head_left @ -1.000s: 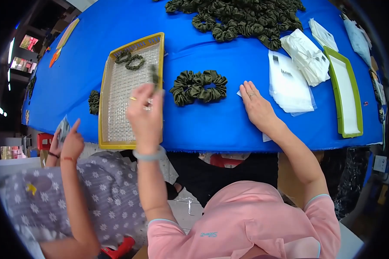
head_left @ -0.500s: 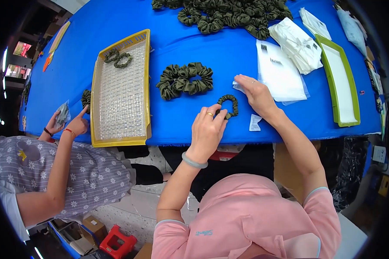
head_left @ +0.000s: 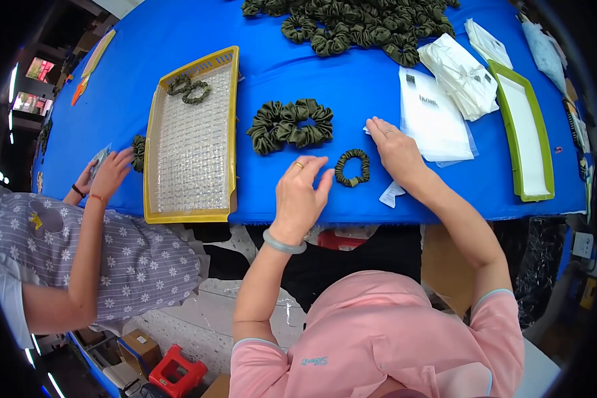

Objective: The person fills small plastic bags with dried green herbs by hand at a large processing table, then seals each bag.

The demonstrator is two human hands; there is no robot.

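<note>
My left hand (head_left: pixel 301 199) hovers at the table's near side, thumb and fingers apart, with nothing in it. Just right of it a thin dark green scrunchie (head_left: pixel 338 174) lies flat on the blue cloth. My right hand (head_left: pixel 397 156) rests with its fingers stretched out to the right of that scrunchie. A sliver of something white peeks out by its fingertips; the rest is hidden. Under the right wrist lies a small white label (head_left: pixel 390 195). Two fuller dark green scrunchies (head_left: pixel 265 127) sit side by side beyond my left hand.
A yellow-rimmed tray (head_left: pixel 232 152) with two thin scrunchies (head_left: pixel 196 93) stands to the left. A scrunchie pile (head_left: pixel 371 26) lies at the back. White printed bags (head_left: pixel 431 126) and a green tray (head_left: pixel 544 152) are on the right. A co-worker's hands (head_left: pixel 109 174) hold a small packet at far left.
My left hand has let go of the thin scrunchie and drawn back to the left. My right hand stays nearly in place, now partly over the label. The co-worker's hand has moved onto the packet.
</note>
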